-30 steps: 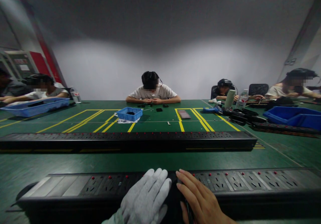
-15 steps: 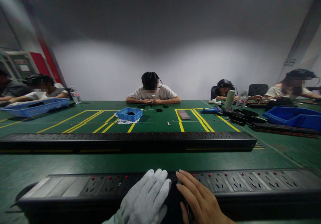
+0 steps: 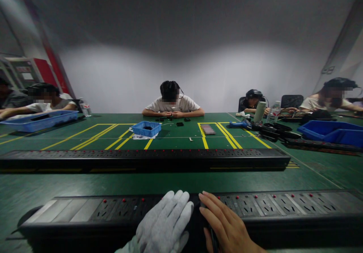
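Note:
A long black power strip (image 3: pixel 286 207) with sockets and small red buttons lies across the table in front of me. My left hand (image 3: pixel 167 222), in a pale grey glove, rests on its middle with the fingers stretched out flat, close together, and the thumb lower down. Just to the right, my bare right hand (image 3: pixel 227 222) lies over the strip with its fingers side by side and bent a little. A slim dark thing (image 3: pixel 214 241) shows between its thumb and fingers; its kind is mostly hidden. A narrow gap separates the two hands.
A second black power strip (image 3: pixel 141 158) lies parallel, farther off on the green table (image 3: pixel 170 181). Beyond it are a blue tray (image 3: pixel 146 133), a blue bin (image 3: pixel 334 130), a blue tool (image 3: pixel 239 125) and bottles (image 3: pixel 273 113). A person (image 3: pixel 172 104) sits opposite; others work at both sides.

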